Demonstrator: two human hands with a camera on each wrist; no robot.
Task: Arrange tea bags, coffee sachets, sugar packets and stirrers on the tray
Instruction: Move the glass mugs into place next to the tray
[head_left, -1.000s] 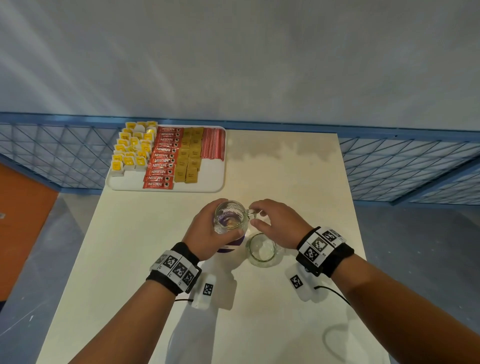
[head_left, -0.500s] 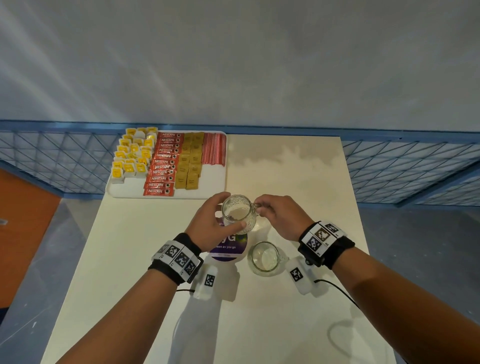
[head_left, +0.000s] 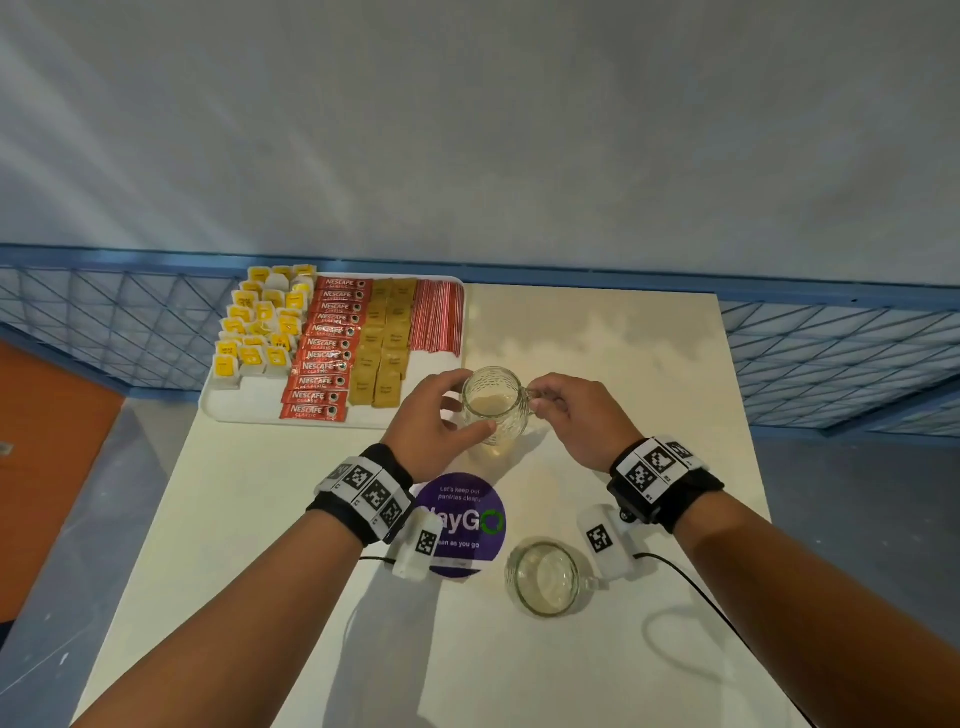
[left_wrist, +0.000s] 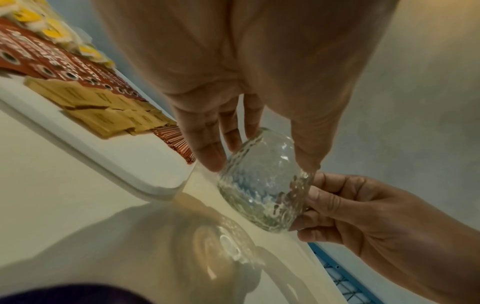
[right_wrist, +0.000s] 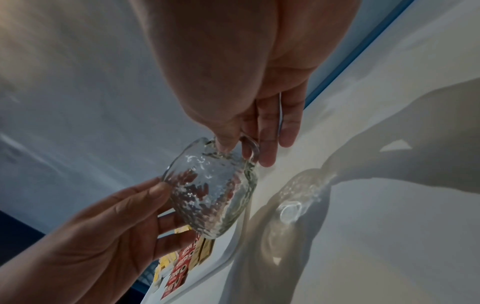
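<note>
A clear dimpled glass cup hangs just above the table, right of the tray's near right corner. My left hand cups its body between fingers and thumb. My right hand pinches its handle. The white tray at the back left holds rows of yellow tea bags, red coffee sachets, tan sugar packets and red stirrers.
A second glass cup stands on the cream table near my right wrist. A purple round coaster lies beside it. A blue mesh railing runs behind the table's far edge.
Both hands have carried the held glass cup away from the coaster, farther across the table toward the tray's right corner. The coaster is now uncovered.
</note>
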